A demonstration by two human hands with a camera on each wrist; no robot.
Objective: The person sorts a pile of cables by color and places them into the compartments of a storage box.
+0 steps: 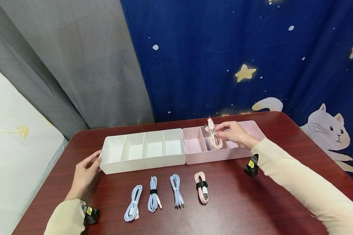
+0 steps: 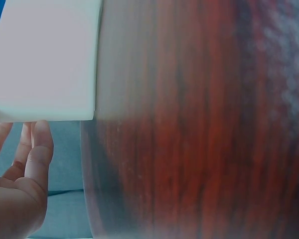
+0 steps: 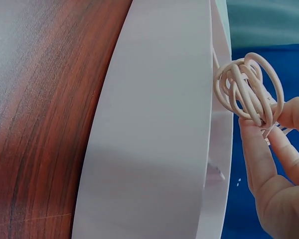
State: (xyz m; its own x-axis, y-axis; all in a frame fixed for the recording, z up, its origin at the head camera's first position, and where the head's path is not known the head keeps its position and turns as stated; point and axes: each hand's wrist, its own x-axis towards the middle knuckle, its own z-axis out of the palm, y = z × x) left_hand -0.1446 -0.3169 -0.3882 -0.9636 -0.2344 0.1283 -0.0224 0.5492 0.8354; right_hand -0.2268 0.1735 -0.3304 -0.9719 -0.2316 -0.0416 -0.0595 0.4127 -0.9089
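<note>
Over the pink divided box point(image 1: 217, 158), my right hand point(image 1: 234, 133) pinches a coiled pink USB cable point(image 1: 216, 140) between thumb and fingers. The right wrist view shows the loops of the pink USB cable point(image 3: 249, 89) above the box wall point(image 3: 149, 109). My left hand point(image 1: 86, 173) rests its fingertips against the left end of the white divided box point(image 1: 144, 165), its fingers fairly straight. In the left wrist view the fingers point(image 2: 40, 159) touch the edge of the white box point(image 2: 45, 59).
Three coiled blue cables point(image 1: 133, 202), point(image 1: 153, 195), point(image 1: 175, 189) lie in front of the white box. Right of them is another pink cable point(image 1: 200, 186) with a black strap. Both boxes stand end to end on the dark red table point(image 1: 223, 202), with curtains point(image 1: 194, 65) behind.
</note>
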